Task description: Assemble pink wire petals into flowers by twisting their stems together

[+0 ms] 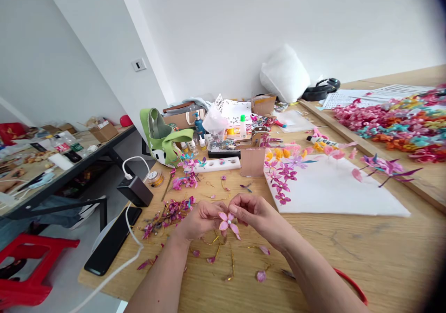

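Observation:
A pink artificial flower point(223, 225) with a pearl-like centre is between my two hands above the wooden table. My left hand point(204, 218) is closed on it from the left; its stem is hidden by the fingers. From the right, my right hand point(251, 211) pinches at the flower's upper edge with thumb and forefinger. Below the hands lie loose petals on gold wire, among them a purple petal point(261, 276) and a pink petal point(264, 250). Scissors with a red handle point(351, 285) lie partly under my right forearm.
A white foam board point(334, 192) with flowers stuck along its edges lies to the right. Bunched purple flowers point(174, 213), a black phone point(113, 242) and a power bank point(135, 192) with a white cable are on the left. A wooden holder point(252, 162) stands behind the hands.

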A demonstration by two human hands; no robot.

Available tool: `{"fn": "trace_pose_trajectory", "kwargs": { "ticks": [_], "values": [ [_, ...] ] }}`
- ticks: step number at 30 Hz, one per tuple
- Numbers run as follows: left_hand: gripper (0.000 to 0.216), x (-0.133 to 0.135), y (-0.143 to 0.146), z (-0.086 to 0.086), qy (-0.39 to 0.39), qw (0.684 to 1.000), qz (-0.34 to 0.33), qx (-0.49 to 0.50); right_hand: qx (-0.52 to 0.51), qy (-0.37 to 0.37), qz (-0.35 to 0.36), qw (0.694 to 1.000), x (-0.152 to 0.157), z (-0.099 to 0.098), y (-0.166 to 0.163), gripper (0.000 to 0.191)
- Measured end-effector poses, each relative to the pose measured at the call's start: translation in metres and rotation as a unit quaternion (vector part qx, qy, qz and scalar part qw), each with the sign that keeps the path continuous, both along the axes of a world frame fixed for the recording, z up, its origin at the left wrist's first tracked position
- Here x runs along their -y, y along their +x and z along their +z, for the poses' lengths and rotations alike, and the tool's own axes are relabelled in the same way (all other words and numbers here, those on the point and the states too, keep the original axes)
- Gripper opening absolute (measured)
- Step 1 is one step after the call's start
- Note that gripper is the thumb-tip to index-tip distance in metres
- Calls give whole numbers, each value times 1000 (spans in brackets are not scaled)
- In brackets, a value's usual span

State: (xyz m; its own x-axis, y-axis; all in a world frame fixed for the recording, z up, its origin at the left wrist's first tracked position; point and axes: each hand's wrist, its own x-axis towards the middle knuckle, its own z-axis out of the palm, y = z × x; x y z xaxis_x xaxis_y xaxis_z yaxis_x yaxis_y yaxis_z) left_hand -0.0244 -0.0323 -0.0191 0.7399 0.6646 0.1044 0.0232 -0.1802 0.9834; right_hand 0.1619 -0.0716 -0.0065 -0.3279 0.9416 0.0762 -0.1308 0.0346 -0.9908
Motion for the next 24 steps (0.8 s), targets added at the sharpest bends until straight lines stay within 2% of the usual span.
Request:
{"fn": "trace_pose_trajectory", "kwargs": {
  "ticks": [6,11,19,24],
  "values": [
    [30,-1,2,-2,12,1000,27,12,2,-39,-13,999,-1,-3,-1,42],
    [28,-1,1,-1,34,999,38,13,-9,-48,-12,999,0,0,-3,40],
    [28,0,1,1,38,999,15,7,-20,-59,7,998,1,2,-3,29],
    [32,-1,-1,0,34,999,-23,6,-26,-58,31,997,3,4,-4,32]
  ]
}}
